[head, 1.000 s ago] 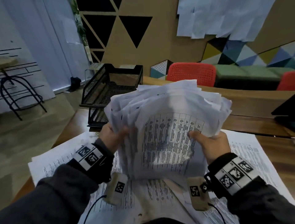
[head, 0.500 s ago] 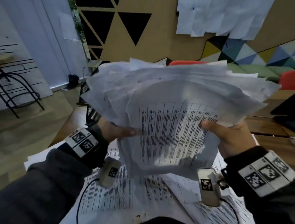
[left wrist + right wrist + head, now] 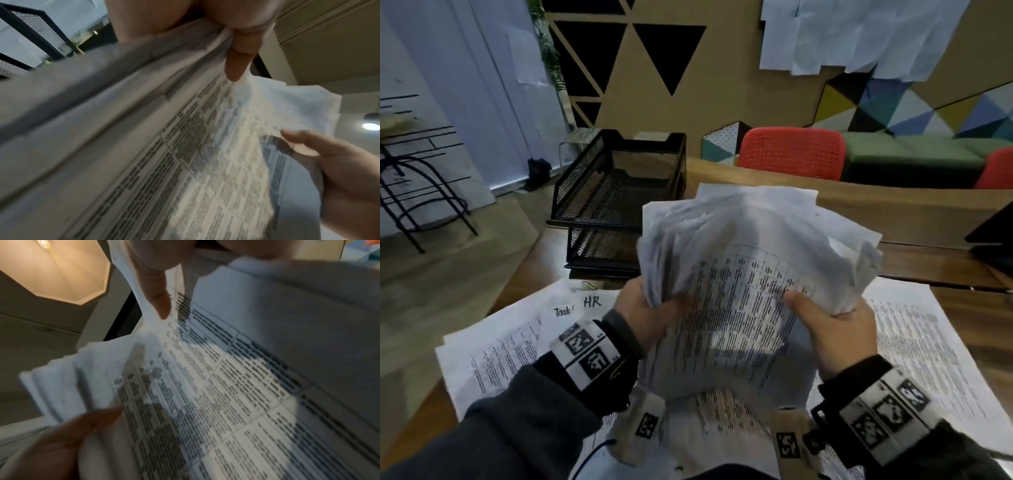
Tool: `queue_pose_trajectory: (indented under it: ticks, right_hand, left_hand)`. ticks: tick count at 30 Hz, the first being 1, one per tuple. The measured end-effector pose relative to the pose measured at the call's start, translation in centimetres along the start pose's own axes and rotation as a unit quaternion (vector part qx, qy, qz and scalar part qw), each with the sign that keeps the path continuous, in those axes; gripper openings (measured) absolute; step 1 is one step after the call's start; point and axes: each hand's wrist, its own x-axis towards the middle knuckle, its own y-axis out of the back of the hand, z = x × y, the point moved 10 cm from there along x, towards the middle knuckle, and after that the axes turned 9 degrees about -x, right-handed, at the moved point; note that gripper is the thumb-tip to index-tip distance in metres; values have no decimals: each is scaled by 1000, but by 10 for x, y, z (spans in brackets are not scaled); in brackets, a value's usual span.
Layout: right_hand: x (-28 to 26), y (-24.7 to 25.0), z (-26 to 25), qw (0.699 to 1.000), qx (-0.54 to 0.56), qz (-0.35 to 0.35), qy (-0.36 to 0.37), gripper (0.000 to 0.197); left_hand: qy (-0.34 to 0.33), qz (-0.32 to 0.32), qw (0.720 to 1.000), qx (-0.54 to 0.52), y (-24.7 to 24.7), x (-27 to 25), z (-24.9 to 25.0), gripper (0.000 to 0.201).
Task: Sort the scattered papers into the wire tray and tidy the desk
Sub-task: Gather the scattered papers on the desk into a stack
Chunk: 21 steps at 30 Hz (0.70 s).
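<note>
- Papers first: a thick, ragged stack of papers (image 3: 750, 291) stands on edge in the middle of the head view, its lower edge down among the loose sheets (image 3: 517, 339) spread over the desk (image 3: 914, 263), its top fanned and splayed.
- Left hand (image 3: 643, 317) grasps the stack's left edge, thumb curled over the front page; right hand (image 3: 832, 332) grasps the right edge the same way, thumb laid on the printed table. Both wrist views show a thumb pressed onto the sheet, though blurred.
- Wire tray (image 3: 619, 192) sits in the upper left of centre, just behind the stack, two black mesh tiers; the top tier looks unfilled, the lower one I cannot see into.
- What I'd worry about: the sheets are uneven, so the outer ones, pinched only at the sides, could slide out and drop back onto the desk during the lift.
- Squeezing harder to stop that would likely buckle the bundle, which already bows in the middle.
- Splayed top corners could catch the tray's front rim and fold, or nudge the tray back.
- Sheets underneath may drag along with the stack's bottom edge.
</note>
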Motion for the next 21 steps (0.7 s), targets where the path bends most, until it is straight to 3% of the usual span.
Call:
queue_pose_trajectory:
  ticks: [2,5,7,10,11,13,16,18,21]
  right_hand:
    - [5,13,-2,1000,-11,8,-12,36]
    - [10,13,-18,997,-26,-75,3,46]
    - [8,9,-20,992,-20,-118,-28,35]
    - [7,0,-20,989,-32,-140,-22,50]
    - [7,-1,-24,992,-38,-121,-5,47]
    - [5,2,-38,997,-42,-62,32,28]
    - [-5,5,-73,993,-19,-19,117,24]
    - [-11,5,-90,988,-16,-3,152,35]
    - [-8,4,-84,989,5,-13,148,64]
  left_hand:
    - [-9,19,998,-64,11,3,3,25]
    - [-15,-24,980,-196,14,5,12,40]
    - [-19,-71,971,-229,8,2,22,34]
    - [-15,-93,982,-162,-3,-1,25,41]
    - [-13,-86,987,-132,-7,-1,26,46]
    - [-33,-39,997,-62,-9,-3,32,43]
    - [-109,53,992,-33,4,-11,57,34]
    - [-130,47,988,-68,5,-17,68,41]
    - [-135,17,985,-109,3,-21,77,43]
